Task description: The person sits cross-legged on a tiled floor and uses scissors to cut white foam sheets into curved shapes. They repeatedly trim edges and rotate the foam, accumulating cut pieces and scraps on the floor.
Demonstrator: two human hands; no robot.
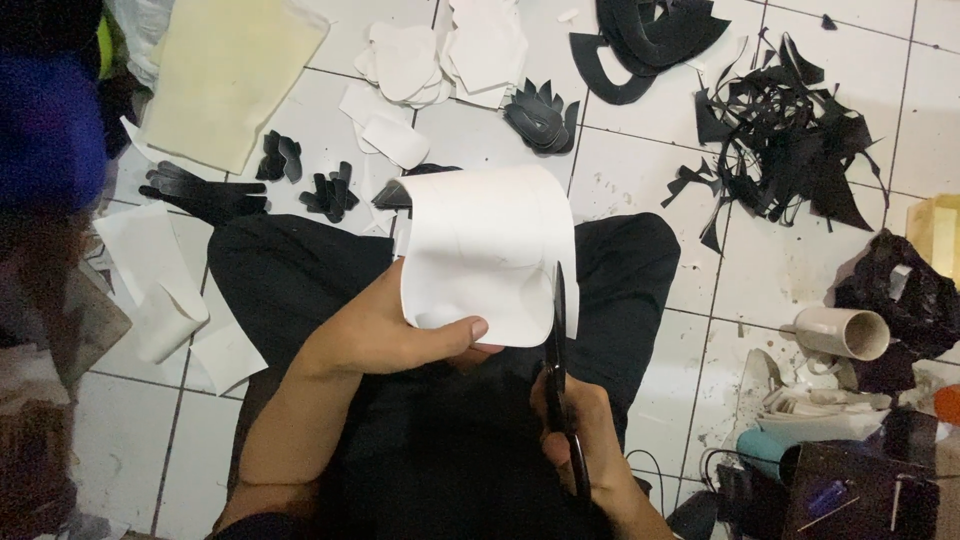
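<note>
My left hand [390, 335] grips the lower edge of a curled white sheet [485, 250], thumb on its front face, holding it above my black-trousered lap. My right hand [580, 430] holds black scissors [558, 335] with the blades pointing up along the sheet's right edge, touching it. The scissor handles are hidden inside my fingers. Both hands sit over my crossed legs on a white tiled floor.
Cut white pieces [440, 55] lie ahead beside black cut shapes [540, 115] and a heap of black scraps [780, 150]. A cream sheet [225, 75] lies at far left. A white roll [845, 332], bags and clutter stand at right.
</note>
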